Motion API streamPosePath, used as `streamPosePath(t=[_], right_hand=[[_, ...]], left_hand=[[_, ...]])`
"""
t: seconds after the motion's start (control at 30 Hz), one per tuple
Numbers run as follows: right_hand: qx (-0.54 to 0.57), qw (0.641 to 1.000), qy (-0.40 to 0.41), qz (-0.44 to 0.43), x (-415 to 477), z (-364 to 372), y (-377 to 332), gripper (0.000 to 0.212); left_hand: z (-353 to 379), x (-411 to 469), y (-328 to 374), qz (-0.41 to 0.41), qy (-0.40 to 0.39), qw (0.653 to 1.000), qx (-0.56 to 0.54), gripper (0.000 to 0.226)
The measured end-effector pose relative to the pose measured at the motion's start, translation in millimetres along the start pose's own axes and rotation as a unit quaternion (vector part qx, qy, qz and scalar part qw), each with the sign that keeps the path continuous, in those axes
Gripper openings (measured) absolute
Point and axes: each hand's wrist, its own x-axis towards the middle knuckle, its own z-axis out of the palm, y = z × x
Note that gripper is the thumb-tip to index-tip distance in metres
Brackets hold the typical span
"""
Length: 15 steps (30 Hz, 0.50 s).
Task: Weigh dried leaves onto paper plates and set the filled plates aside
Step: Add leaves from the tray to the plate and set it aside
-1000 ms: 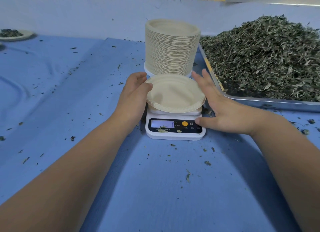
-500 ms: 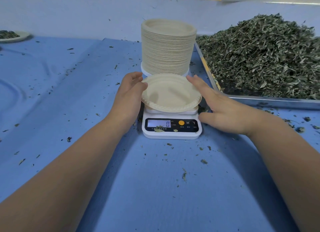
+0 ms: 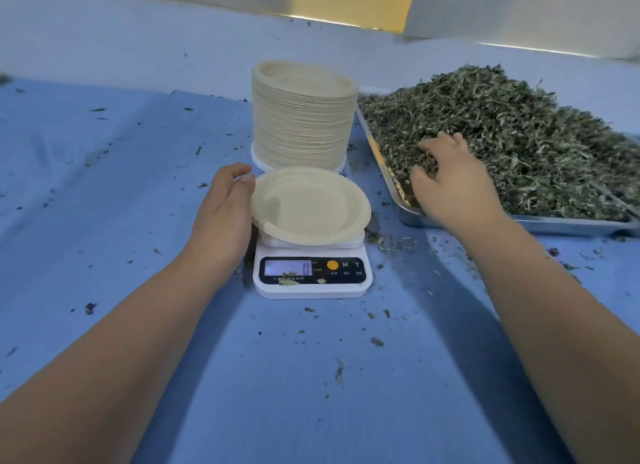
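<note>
**Desk:** Items and hazards, please.

**Operator:** Item one: empty plate, seated on the scale, display reading 0. My left hand holds its left rim, thumb and fingers curled lightly at the edge. Hazard, as I judge it: any weight from that hand would falsify the reading once leaves go on. A nudge could also slide the plate off the platform, which it overhangs all round.

**Desk:** Item two?

**Operator:** Dried leaves, heaped high in the metal tray, to the right of the scale. My right hand is down on the near-left slope, fingers spread and bent into the heap. I cannot tell whether it has closed on a handful. Hazard: carrying leaves across the gap to the plate would likely shed bits onto the tabletop, already littered. Bits could also land on the scale's face, where a few scraps lie by the display.

**Desk:** Anything else?

**Operator:** Item three: stack of plates, tall, just behind the scale, its foot close to the empty plate's far rim. Hazard: a wrist clipping it on the way over could topple it. An overfull handful would overshoot the weight and need picking back.
</note>
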Motion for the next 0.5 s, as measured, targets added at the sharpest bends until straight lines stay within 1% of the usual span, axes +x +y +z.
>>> streamPosePath(t=[0.03,0.1,0.17,0.2,0.27,0.33,0.4,0.5], right_hand=[[-0.022,1.000,0.007,0.012,11.5,-1.6,4.0,0.052],[-0.111,0.993,0.019,0.029,33.1,-2.6,11.8,0.059],[-0.200,0.978,0.009,0.066,49.9,-1.8,19.5,0.071],[-0.225,0.970,-0.005,0.091,56.2,-0.9,23.8,0.078],[-0.238,0.960,-0.045,0.140,65.1,1.6,33.3,0.091],[-0.214,0.956,-0.090,0.181,68.1,5.6,41.2,0.097],[-0.222,0.948,-0.125,0.189,65.8,11.1,45.0,0.094],[-0.259,0.941,-0.147,0.160,62.8,14.8,41.3,0.076]], left_hand=[[0.1,-0.1,-0.6,0.003,-0.001,1.000,0.005,0.026],[-0.1,0.7,-1.7,0.001,0.002,1.000,0.009,0.027],[-0.4,2.7,-2.5,-0.004,0.011,1.000,0.004,0.026],[-0.4,3.3,-2.9,-0.007,0.016,1.000,0.001,0.026],[-0.3,3.6,-3.4,-0.008,0.021,1.000,-0.003,0.025],[-0.1,3.7,-3.5,-0.010,0.022,1.000,-0.008,0.023],[0.0,3.9,-3.3,-0.012,0.022,1.000,-0.012,0.018],[-0.1,2.5,-0.9,-0.012,0.019,1.000,-0.015,0.014]])
